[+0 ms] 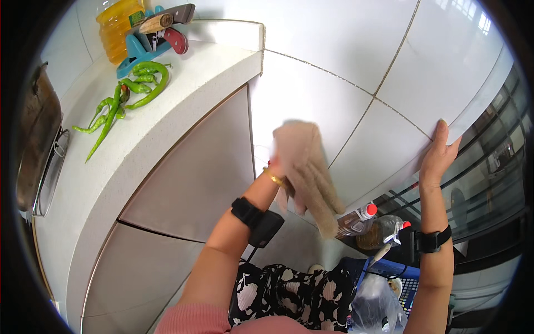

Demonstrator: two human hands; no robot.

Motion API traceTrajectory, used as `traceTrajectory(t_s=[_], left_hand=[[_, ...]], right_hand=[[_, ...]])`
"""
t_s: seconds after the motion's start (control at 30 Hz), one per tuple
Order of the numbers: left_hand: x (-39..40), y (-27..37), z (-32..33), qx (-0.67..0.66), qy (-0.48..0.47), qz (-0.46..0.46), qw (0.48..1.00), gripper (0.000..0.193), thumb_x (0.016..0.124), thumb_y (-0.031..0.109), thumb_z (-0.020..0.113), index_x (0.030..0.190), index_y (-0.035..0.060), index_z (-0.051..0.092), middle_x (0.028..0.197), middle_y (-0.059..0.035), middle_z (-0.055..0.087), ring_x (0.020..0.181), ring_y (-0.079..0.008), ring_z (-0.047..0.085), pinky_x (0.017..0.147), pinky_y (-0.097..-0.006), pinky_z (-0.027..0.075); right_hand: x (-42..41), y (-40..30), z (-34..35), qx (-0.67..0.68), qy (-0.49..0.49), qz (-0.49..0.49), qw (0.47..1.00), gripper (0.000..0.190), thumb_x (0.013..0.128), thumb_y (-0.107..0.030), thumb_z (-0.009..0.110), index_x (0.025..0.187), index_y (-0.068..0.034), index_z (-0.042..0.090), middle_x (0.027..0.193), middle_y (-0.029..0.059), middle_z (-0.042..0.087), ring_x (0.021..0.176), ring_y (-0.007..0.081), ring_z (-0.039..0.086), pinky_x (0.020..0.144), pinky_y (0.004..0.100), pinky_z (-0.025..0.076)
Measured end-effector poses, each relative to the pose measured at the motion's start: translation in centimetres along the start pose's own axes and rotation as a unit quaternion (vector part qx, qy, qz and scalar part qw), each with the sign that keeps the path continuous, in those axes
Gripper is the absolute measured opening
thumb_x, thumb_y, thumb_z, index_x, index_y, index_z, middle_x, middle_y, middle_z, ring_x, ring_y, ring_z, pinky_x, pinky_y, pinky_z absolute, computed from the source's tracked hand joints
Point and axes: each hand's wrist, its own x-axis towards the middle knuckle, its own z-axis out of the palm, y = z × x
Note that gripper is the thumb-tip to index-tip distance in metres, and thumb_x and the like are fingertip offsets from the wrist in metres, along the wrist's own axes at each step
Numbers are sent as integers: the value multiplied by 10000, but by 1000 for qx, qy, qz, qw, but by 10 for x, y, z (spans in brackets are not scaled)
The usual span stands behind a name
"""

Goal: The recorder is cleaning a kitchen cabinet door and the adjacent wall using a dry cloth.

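A brown plush cloth is draped over and in front of my left hand, against the white tiled wall. Most of that hand's fingers are hidden or blurred, and the cloth's folds hang below the wrist. A gold bracelet circles this wrist. Farther right, my right hand straddles the edge of the tiled window ledge; its thumb lies along the wall side and its other fingers are mostly out of sight. Both forearms wear black straps with small devices.
Green chili peppers lie on the curved white counter. Behind them are a blue knife rack and an oil bottle. A metal pot stands at left. Red-capped bottles and a blue basket are low on the right.
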Motion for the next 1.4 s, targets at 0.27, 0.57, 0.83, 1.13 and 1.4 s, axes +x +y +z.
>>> traceTrajectory(t_s=[0.27, 0.57, 0.83, 1.13, 1.4], left_hand=[[-14, -39, 27, -18, -46, -131, 990, 267, 785, 267, 546, 968, 79, 591, 971, -98, 570, 928, -238, 505, 766, -356, 406], [10, 41, -16, 417, -205, -144, 874, 119, 673, 95, 560, 568, 65, 606, 568, -82, 569, 533, -200, 574, 448, -329, 458], [8, -19, 33, -264, 230, -49, 935, 104, 654, 151, 577, 580, 77, 573, 570, -88, 544, 545, -239, 545, 520, -345, 435], [-3, -11, 4, 236, 100, 81, 963, 189, 641, 174, 547, 487, 74, 503, 485, -103, 481, 451, -233, 491, 433, -345, 392], [69, 47, -38, 241, -252, -178, 920, 208, 764, 218, 580, 915, 75, 580, 918, -96, 582, 826, -199, 557, 707, -284, 457]], right_hand=[[-4, -11, 7, 31, -7, -11, 999, 401, 862, -219, 540, 1145, 47, 442, 1077, 99, 524, 974, 156, 476, 879, 271, 348], [-2, -1, -1, 15, 1, 3, 1000, 403, 864, -232, 535, 1142, 45, 440, 1089, 102, 518, 979, 165, 477, 886, 276, 346], [-6, 1, 2, 15, -11, -7, 1000, 470, 878, -296, 508, 1175, 56, 420, 1107, 109, 508, 998, 168, 466, 897, 282, 337], [-5, 4, -1, -15, -2, -12, 1000, 451, 874, -279, 515, 1159, 57, 420, 1087, 113, 514, 981, 171, 472, 889, 280, 343], [1, 7, -8, 10, 2, -26, 1000, 424, 870, -260, 528, 1142, 50, 430, 1074, 108, 520, 978, 171, 475, 887, 280, 345]])
